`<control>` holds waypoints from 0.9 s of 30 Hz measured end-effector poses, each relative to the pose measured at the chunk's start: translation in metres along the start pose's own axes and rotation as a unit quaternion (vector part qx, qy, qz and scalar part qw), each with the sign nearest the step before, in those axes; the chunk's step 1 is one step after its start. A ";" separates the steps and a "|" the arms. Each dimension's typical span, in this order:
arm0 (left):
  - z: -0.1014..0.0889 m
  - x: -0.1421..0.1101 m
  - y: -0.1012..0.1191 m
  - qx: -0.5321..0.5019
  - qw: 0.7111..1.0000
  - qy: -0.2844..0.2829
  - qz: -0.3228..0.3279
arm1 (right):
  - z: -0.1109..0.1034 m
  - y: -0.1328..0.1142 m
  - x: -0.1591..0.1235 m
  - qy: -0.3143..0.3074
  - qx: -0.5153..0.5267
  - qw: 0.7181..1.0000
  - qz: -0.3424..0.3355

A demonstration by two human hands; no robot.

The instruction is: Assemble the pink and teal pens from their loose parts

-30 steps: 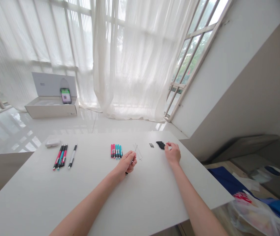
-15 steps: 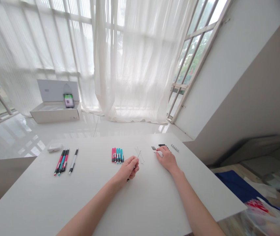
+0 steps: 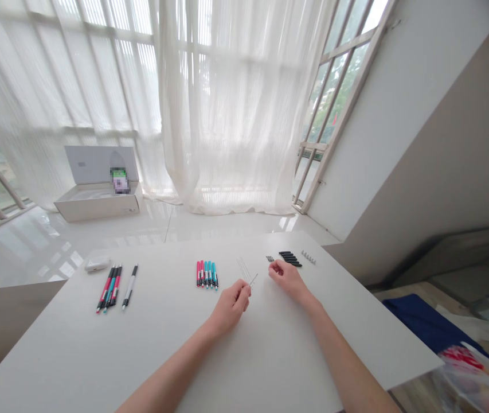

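My left hand [image 3: 230, 306] grips a thin metal rod [image 3: 253, 280] whose tip sticks out to the upper right. Several matching thin rods [image 3: 244, 271] lie just beyond it on the white table [image 3: 235, 355]. My right hand [image 3: 286, 278] has its fingertips pinched together next to a small pile of grey parts [image 3: 270, 258]; anything between them is hidden. Beyond that hand lie several black pen parts [image 3: 290, 259] and a row of small silver pieces [image 3: 308, 257]. Pink and teal pen bodies [image 3: 207, 274] stand in a row left of my left hand.
Several finished-looking pens [image 3: 109, 289], a black-and-white pen [image 3: 129, 287] and a small white case [image 3: 97, 264] lie at the table's left. An open white box [image 3: 98, 201] stands on the glossy floor. Fabric and a plastic bag lie below the right edge.
My right hand has drawn back from the black parts, uncovering them. My left hand has moved up and right with the rod, and the view has shifted slightly.
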State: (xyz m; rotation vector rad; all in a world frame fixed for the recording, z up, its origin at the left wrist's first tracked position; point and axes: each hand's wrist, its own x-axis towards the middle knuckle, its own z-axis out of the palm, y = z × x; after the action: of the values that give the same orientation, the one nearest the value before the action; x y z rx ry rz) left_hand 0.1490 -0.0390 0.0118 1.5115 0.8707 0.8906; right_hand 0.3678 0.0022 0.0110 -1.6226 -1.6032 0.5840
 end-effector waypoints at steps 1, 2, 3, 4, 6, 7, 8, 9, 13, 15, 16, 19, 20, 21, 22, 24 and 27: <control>0.000 0.000 -0.001 0.013 1.000 -0.003 0.006 | 0.001 -0.006 -0.001 -0.015 0.070 0.997 0.012; 0.000 0.001 -0.002 0.022 1.000 -0.005 0.009 | 0.002 -0.011 -0.001 -0.034 0.139 0.989 0.025; 0.000 0.001 -0.003 0.028 1.000 -0.005 0.010 | 0.003 -0.017 -0.002 -0.055 0.201 0.977 0.037; -0.001 0.002 -0.004 0.032 0.999 -0.006 0.011 | 0.005 -0.023 -0.004 -0.075 0.253 0.963 0.047; -0.001 0.003 -0.004 0.034 0.999 -0.008 0.010 | 0.009 -0.031 -0.007 -0.103 0.327 0.938 0.053; -0.001 0.003 -0.004 0.034 0.999 -0.010 0.008 | 0.011 -0.034 -0.009 -0.113 0.349 0.929 0.051; -0.001 0.003 -0.004 0.034 0.999 -0.012 0.004 | 0.014 -0.036 -0.011 -0.122 0.362 0.923 0.048; -0.001 0.003 -0.003 0.034 0.999 -0.014 -0.002 | 0.016 -0.038 -0.012 -0.130 0.369 0.919 0.045; -0.005 0.003 0.003 0.012 0.998 -0.032 -0.051 | 0.023 -0.040 -0.015 -0.136 0.370 0.918 0.043; -0.007 0.002 0.008 -0.008 0.996 -0.052 -0.078 | 0.023 -0.041 -0.015 -0.120 0.366 0.921 0.049; -0.009 0.002 0.010 -0.015 0.994 -0.061 -0.087 | 0.023 -0.042 -0.015 -0.110 0.365 0.923 0.054; -0.012 0.001 0.014 -0.017 0.992 -0.074 -0.097 | 0.021 -0.043 -0.014 -0.085 0.371 0.922 0.067; -0.012 0.000 0.015 -0.010 0.993 -0.074 -0.096 | 0.021 -0.043 -0.014 -0.079 0.375 0.921 0.069; -0.012 0.000 0.016 -0.002 0.993 -0.073 -0.095 | 0.020 -0.043 -0.014 -0.074 0.381 0.919 0.069; -0.011 0.000 0.017 0.006 0.993 -0.072 -0.093 | 0.020 -0.043 -0.013 -0.069 0.387 0.917 0.069; -0.010 -0.001 0.019 0.019 0.993 -0.069 -0.088 | 0.020 -0.042 -0.013 -0.058 0.398 0.913 0.066; -0.009 -0.002 0.022 0.032 0.994 -0.065 -0.081 | 0.020 -0.041 -0.013 -0.045 0.408 0.909 0.063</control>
State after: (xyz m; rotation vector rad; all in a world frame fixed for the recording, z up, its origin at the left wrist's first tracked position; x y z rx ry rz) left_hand 0.1411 -0.0394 0.0340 1.5112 0.9197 0.6450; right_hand 0.3251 -0.0097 0.0285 -1.0614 -1.0716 1.2183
